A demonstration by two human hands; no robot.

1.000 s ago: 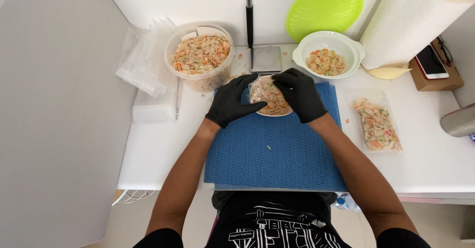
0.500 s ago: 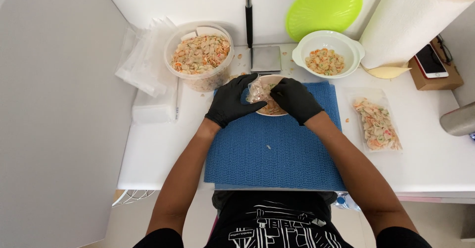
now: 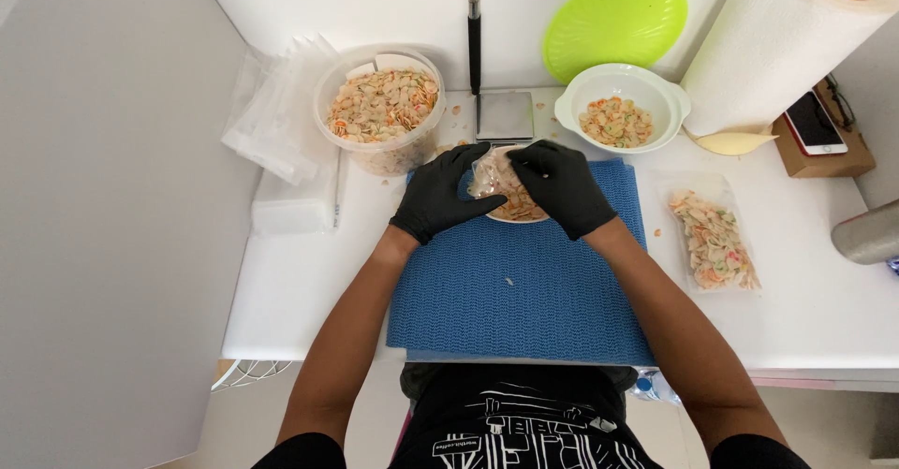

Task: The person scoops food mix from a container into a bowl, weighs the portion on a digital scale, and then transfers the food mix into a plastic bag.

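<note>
both gloved hands on a small clear bag of pasta shells

head view: the left hand (image 3: 438, 199), in a black glove, cups the left side of a small clear bag (image 3: 496, 181) filled with pale, orange and green pasta shells; its grip is closed around the bag's edge. the right hand (image 3: 562, 186), also black-gloved, lies over the bag's right side, fingertips (image 3: 521, 162) pinched together on the bag's top edge. the bag sits over a small white dish (image 3: 517, 213), only the near rim of which shows, at the far edge of a blue mat (image 3: 524, 291) on the white bench (image 3: 300, 282).

just beyond the hands stands a small metal scale (image 3: 505, 115). to its left, a clear tub (image 3: 380, 113) of the same shells; to its right, a white bowl (image 3: 621, 106) with a smaller amount. a filled, flat bag (image 3: 714, 237) lies on the bench right of the mat, well apart from the hands. a stack of empty clear bags (image 3: 272, 123) rests at far left. a lime green lid (image 3: 614, 15) leans against the back wall, and a paper towel roll (image 3: 777, 38) stands at far right.
</note>
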